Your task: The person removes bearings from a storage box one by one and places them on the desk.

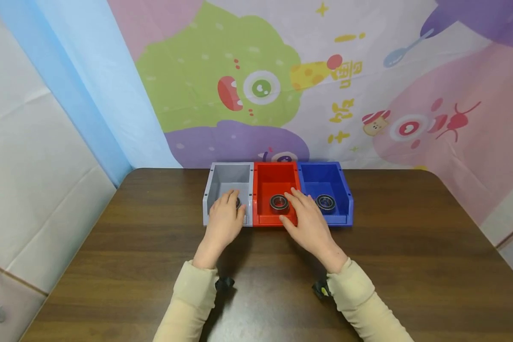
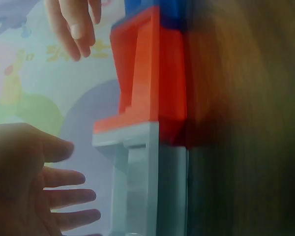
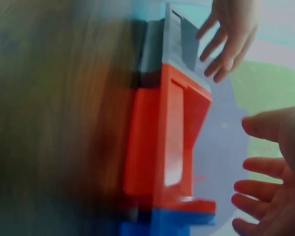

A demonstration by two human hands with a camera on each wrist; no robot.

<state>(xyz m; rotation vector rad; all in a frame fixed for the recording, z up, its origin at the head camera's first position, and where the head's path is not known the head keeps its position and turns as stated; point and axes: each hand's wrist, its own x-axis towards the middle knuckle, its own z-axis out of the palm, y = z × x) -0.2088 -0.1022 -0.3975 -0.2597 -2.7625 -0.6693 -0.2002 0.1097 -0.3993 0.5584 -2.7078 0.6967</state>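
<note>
Three joined bins stand at the table's far side: a grey bin, a red bin and a blue bin. A ball bearing lies in the red bin and another bearing in the blue one. In the grey bin a third bearing is mostly hidden behind my left hand. That hand hovers over the grey bin's front with fingers extended, holding nothing. My right hand spreads its fingers above the wall between the red and blue bins; no bearing is in its grasp.
The bins rest on a dark wooden table, close to its back edge. Behind them hangs a cartoon-printed curtain. A white wall rises at the left. Dark straps show at the wrists.
</note>
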